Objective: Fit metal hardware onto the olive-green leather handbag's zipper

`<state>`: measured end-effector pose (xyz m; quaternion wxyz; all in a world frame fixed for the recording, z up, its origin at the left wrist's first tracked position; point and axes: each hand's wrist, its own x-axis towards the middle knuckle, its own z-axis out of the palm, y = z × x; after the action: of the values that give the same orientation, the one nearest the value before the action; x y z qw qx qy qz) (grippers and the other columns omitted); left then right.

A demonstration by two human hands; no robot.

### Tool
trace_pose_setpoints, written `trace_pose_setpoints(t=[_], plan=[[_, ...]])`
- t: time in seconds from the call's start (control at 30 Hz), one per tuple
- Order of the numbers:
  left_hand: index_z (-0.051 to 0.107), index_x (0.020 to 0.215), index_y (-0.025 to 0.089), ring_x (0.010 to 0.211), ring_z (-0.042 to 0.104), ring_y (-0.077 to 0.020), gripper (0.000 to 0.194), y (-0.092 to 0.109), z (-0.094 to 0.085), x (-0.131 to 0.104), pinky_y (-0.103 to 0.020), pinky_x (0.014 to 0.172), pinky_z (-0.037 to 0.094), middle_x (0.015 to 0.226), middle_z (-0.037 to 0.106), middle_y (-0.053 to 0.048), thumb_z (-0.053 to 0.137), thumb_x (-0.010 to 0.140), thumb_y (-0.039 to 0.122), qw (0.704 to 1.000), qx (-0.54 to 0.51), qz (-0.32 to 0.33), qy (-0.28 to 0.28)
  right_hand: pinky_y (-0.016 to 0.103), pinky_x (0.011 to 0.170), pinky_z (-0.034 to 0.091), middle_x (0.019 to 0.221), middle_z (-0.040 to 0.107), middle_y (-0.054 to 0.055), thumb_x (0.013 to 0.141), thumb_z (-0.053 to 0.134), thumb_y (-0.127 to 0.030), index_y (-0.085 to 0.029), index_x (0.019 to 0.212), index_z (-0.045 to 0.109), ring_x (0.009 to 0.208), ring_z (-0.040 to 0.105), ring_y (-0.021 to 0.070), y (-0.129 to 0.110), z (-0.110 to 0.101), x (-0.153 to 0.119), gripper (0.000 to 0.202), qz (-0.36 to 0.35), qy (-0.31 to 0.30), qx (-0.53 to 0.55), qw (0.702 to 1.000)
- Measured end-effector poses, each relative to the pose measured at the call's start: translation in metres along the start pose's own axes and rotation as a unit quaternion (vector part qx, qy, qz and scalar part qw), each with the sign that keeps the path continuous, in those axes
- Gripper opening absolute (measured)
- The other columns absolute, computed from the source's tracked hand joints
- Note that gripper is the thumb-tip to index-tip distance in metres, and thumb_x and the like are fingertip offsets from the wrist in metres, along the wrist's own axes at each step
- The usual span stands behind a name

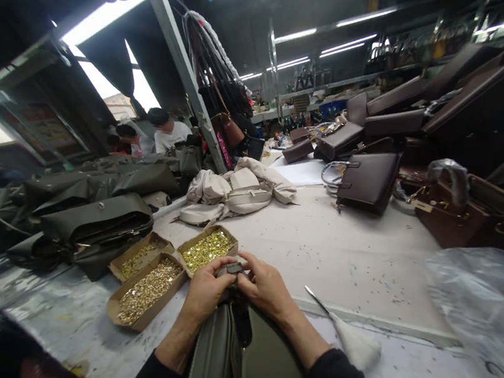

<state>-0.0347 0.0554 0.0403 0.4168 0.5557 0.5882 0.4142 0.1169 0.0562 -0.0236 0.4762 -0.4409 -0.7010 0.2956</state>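
Head view: green bag point(272, 369) upright before the wearer, lower part cut off by the frame edge. Left hand point(208, 290) and right hand point(266, 286) pinch a small tab point(234, 268) at its top between thumbs and fingers; the remaining fingertips partly hidden. Cardboard trays point(146, 293) of metal bits just left. Bag interior dark, hard to read. Faces of background people point(170, 132) blurred.

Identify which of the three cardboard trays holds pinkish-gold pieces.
The tray nearest the camera, lowest in the view; its pieces are pinkish gold, while those in the other two trays look yellower.
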Motion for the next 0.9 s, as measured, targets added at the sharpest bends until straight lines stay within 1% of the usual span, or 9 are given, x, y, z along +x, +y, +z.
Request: trace_pose_setpoints(t=[0.03, 0.1, 0.23, 0.27, 0.37, 0.53, 0.67, 0.8, 0.9], plan=[[0.074, 0.089, 0.015, 0.073, 0.069, -0.0196, 0.036, 0.000, 0.001, -0.001, -0.027, 0.069, 0.054, 0.081, 0.077, -0.005, 0.074, 0.054, 0.025, 1.000, 0.004, 0.007, 0.002, 0.027, 0.077, 0.047, 0.102, 0.075, 0.004, 0.088, 0.061, -0.022, -0.025, 0.129, 0.063, 0.081, 0.066, 0.0180, 0.002, 0.001, 0.000, 0.041, -0.006, -0.003, 0.000, 1.000], [0.073, 0.088, 0.015, 0.072, 0.069, -0.0201, 0.034, 0.001, 0.003, -0.002, -0.027, 0.068, 0.053, 0.079, 0.077, -0.004, 0.073, 0.055, 0.025, 1.000, 0.014, 0.020, 0.011, 0.029, 0.082, 0.047, 0.099, 0.074, 0.004, 0.089, 0.059, -0.023, -0.026, 0.124, 0.068, 0.089, 0.065, 0.0201, 0.004, 0.003, 0.001, 0.036, -0.001, -0.008, 0.007, 1.000], [0.066, 0.096, 0.017, 0.064, 0.066, -0.0177, 0.039, 0.003, 0.004, -0.004, -0.025, 0.062, 0.049, 0.072, 0.075, -0.001, 0.073, 0.059, 0.027, 0.999, 0.039, 0.016, 0.019, 0.029, 0.081, 0.048, 0.098, 0.071, 0.002, 0.086, 0.058, -0.020, -0.026, 0.121, 0.068, 0.087, 0.063, 0.0183, 0.006, 0.003, 0.003, 0.037, 0.030, -0.008, 0.045, 0.998], [0.066, 0.097, 0.016, 0.065, 0.067, -0.0179, 0.040, 0.003, 0.003, -0.005, -0.025, 0.062, 0.049, 0.073, 0.075, -0.002, 0.074, 0.059, 0.028, 0.998, 0.048, 0.018, 0.023, 0.028, 0.079, 0.048, 0.097, 0.071, 0.001, 0.086, 0.058, -0.021, -0.025, 0.120, 0.068, 0.086, 0.063, 0.0175, 0.006, 0.002, 0.003, 0.036, 0.034, -0.009, 0.052, 0.998], [0.067, 0.093, 0.015, 0.077, 0.070, -0.0213, 0.039, 0.001, -0.001, -0.004, -0.028, 0.071, 0.051, 0.081, 0.076, -0.005, 0.077, 0.058, 0.030, 0.997, 0.065, 0.032, 0.033, 0.027, 0.077, 0.048, 0.096, 0.068, 0.000, 0.085, 0.058, -0.023, -0.025, 0.118, 0.068, 0.086, 0.062, 0.0170, 0.005, 0.000, 0.004, 0.034, 0.039, -0.020, 0.069, 0.997], [0.067, 0.096, 0.015, 0.080, 0.072, -0.0238, 0.043, -0.002, -0.007, -0.005, -0.031, 0.074, 0.053, 0.085, 0.077, -0.007, 0.077, 0.058, 0.034, 0.999, 0.041, 0.015, -0.003, 0.029, 0.081, 0.045, 0.097, 0.066, 0.000, 0.079, 0.062, -0.022, -0.026, 0.115, 0.067, 0.090, 0.059, 0.0184, 0.005, 0.001, 0.005, 0.037, 0.052, -0.032, 0.129, 0.990], [0.068, 0.095, 0.015, 0.091, 0.071, -0.0249, 0.038, 0.002, -0.007, -0.008, -0.033, 0.085, 0.052, 0.094, 0.077, -0.008, 0.074, 0.062, 0.033, 0.997, 0.065, 0.049, -0.005, 0.029, 0.080, 0.045, 0.094, 0.067, -0.001, 0.076, 0.063, -0.022, -0.025, 0.112, 0.067, 0.087, 0.058, 0.0182, 0.006, 0.006, 0.006, 0.037, 0.066, -0.020, 0.153, 0.986], [0.069, 0.099, 0.016, 0.089, 0.071, -0.0247, 0.035, 0.003, -0.007, -0.009, -0.035, 0.085, 0.053, 0.094, 0.077, -0.007, 0.070, 0.070, 0.035, 0.992, 0.094, 0.084, -0.011, 0.027, 0.078, 0.044, 0.092, 0.068, -0.002, 0.076, 0.063, -0.021, -0.025, 0.112, 0.068, 0.085, 0.058, 0.0175, 0.007, 0.007, 0.007, 0.036, 0.070, -0.020, 0.168, 0.983], [0.073, 0.102, 0.017, 0.094, 0.070, -0.0264, 0.034, -0.003, -0.009, -0.008, -0.039, 0.090, 0.053, 0.100, 0.076, -0.009, 0.068, 0.074, 0.036, 0.982, 0.141, 0.124, 0.009, 0.026, 0.074, 0.043, 0.092, 0.067, -0.002, 0.075, 0.063, -0.021, -0.025, 0.112, 0.069, 0.084, 0.057, 0.0171, 0.006, 0.007, 0.007, 0.037, 0.072, -0.016, 0.187, 0.980]])
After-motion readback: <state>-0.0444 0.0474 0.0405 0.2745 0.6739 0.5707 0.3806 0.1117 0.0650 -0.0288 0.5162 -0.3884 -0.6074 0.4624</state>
